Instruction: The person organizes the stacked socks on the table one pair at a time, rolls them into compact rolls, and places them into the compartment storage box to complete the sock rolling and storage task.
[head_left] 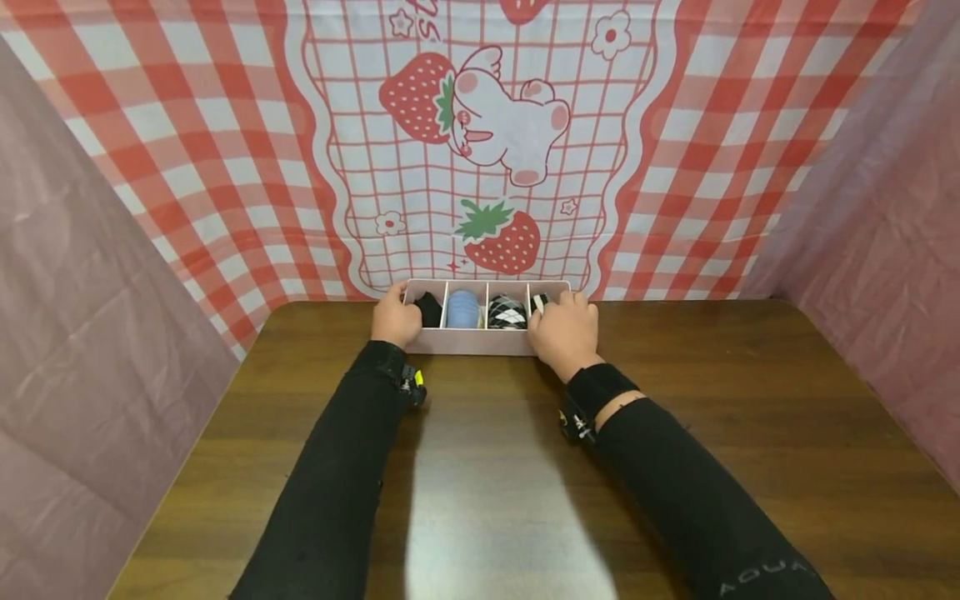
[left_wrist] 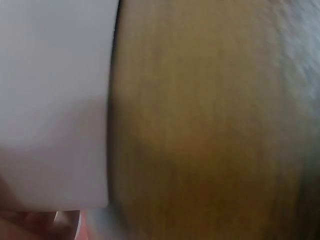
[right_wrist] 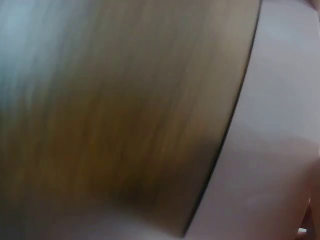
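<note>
A pale pink divided storage box (head_left: 480,342) sits at the table's far edge, against the patterned cloth. Its row of compartments holds, from left to right, a black item (head_left: 429,309), a ribbed light-blue rolled item (head_left: 463,309), a black-and-white argyle rolled item (head_left: 507,312) and a dark one with a cream stripe (head_left: 540,302), partly hidden. They look like rolled socks. My left hand (head_left: 397,318) grips the box's left end, thumb near the rim. At the right end, my right hand (head_left: 567,332) holds the box with fingers over the rim. Both wrist views show mostly the box wall (left_wrist: 55,100).
The brown wooden table (head_left: 750,417) stretches toward me and to both sides of the box. Behind it hangs a red-and-white checked cloth (head_left: 697,167) with strawberries. Pink drapes (head_left: 97,333) hang on the left and right.
</note>
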